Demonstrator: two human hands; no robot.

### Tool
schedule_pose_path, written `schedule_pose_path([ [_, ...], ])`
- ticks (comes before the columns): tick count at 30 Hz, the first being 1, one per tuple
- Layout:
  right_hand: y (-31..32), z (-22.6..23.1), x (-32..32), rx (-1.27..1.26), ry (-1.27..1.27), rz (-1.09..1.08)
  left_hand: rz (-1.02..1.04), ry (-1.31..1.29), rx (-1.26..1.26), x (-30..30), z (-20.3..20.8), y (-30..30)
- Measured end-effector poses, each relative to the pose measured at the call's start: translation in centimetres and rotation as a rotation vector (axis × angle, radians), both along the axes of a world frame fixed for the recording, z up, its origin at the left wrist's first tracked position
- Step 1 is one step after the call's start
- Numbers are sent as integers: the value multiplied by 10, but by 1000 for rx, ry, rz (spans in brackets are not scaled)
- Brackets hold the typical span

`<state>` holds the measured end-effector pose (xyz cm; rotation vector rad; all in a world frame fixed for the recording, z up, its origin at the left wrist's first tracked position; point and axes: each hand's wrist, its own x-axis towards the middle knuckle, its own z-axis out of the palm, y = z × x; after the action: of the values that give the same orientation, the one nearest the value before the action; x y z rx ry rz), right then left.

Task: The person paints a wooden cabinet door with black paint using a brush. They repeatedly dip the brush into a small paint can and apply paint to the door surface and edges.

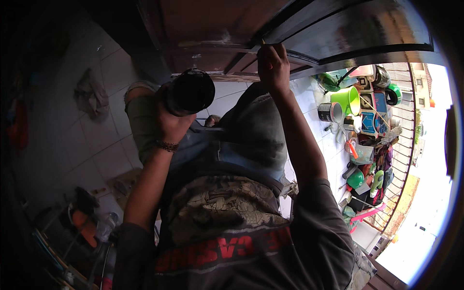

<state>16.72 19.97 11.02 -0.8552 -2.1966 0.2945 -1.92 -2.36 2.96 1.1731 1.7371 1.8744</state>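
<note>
My left hand is wrapped round a can of dark paint, held over my lap with its black inside facing up. In front of me stands a panelled wooden door, reddish brown on the left and glossy black on the right. Up against its lower panels, my right hand is closed in a pinch on a paintbrush. Only a small pale end of the brush shows; the fingers hide the rest.
To the right, on white tiles, stand a lime green bucket and an opened paint can. Boxes, a green helmet and heaped items line a metal railing. A rag lies at left; an orange object sits lower left.
</note>
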Motion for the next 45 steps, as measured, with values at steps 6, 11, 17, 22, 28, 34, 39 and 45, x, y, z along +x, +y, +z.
schedule_pose_path([
  [6,-15,-32,12,275,-104,120,-19,-29,-57,0,4,5],
  [11,-9,-72,16,-4,-337,139,-2,78,-29,-1,14,8],
  [17,-18,-48,8,108,-174,94,1,85,-45,-3,1,5],
  [22,-17,-73,8,-28,-181,176,26,121,-69,-3,7,3],
  [28,16,-14,8,-129,-10,55,10,87,-80,-5,1,3],
  [34,-7,-8,11,-21,-23,161,19,44,-69,1,4,3],
  [39,-12,-12,11,27,-67,118,10,113,-76,-3,4,4],
  [45,1,-12,13,36,-83,90,15,126,-86,-2,0,3],
])
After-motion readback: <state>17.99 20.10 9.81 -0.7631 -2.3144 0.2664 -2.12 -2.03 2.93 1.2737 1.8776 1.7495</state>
